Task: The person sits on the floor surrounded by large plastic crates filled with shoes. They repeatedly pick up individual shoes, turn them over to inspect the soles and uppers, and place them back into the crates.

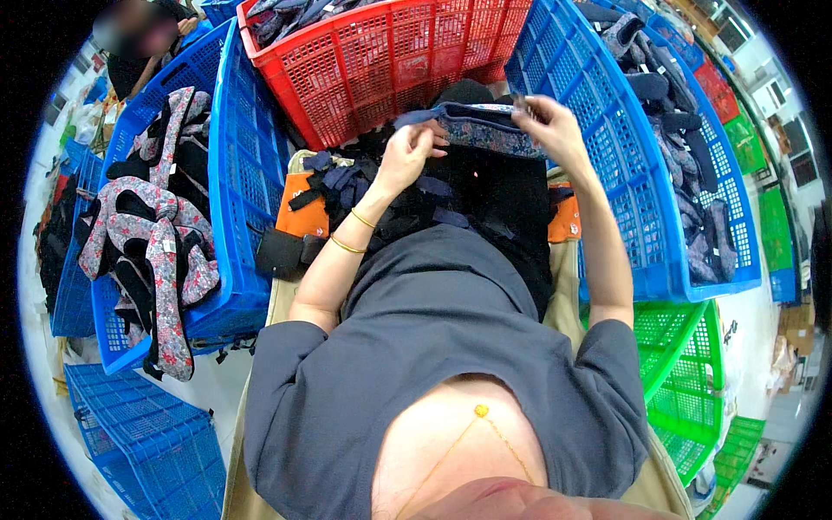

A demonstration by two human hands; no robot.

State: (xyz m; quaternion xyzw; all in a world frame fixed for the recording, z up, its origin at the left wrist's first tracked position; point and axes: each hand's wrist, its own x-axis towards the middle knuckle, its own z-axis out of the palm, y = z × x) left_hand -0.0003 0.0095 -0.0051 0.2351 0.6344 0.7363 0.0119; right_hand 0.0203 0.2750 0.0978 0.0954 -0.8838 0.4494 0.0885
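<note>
Over my lap, a dark blue floral padded fabric piece point(490, 128) is stretched out sideways, with a narrow opening along its upper side. My left hand point(412, 154) is closed at its left end, where a plain navy part sticks out; the fingertips are blurred. My right hand point(555, 130) is closed at the right end, thumb and fingers together by the pale upper edge. A small dark thing at the right fingertips is too smeared to name. Black cloth point(498, 191) covers my lap, and navy fabric scraps point(347, 182) lie in a heap to the left.
A red crate point(390, 74) stands straight ahead. The blue crate point(247, 156) on the left holds red-and-grey floral pieces point(165, 225); the blue crate point(598, 113) on the right holds dark floral ones point(685, 165). Green crates point(680, 364) sit lower right. Another person point(143, 48) is at far left.
</note>
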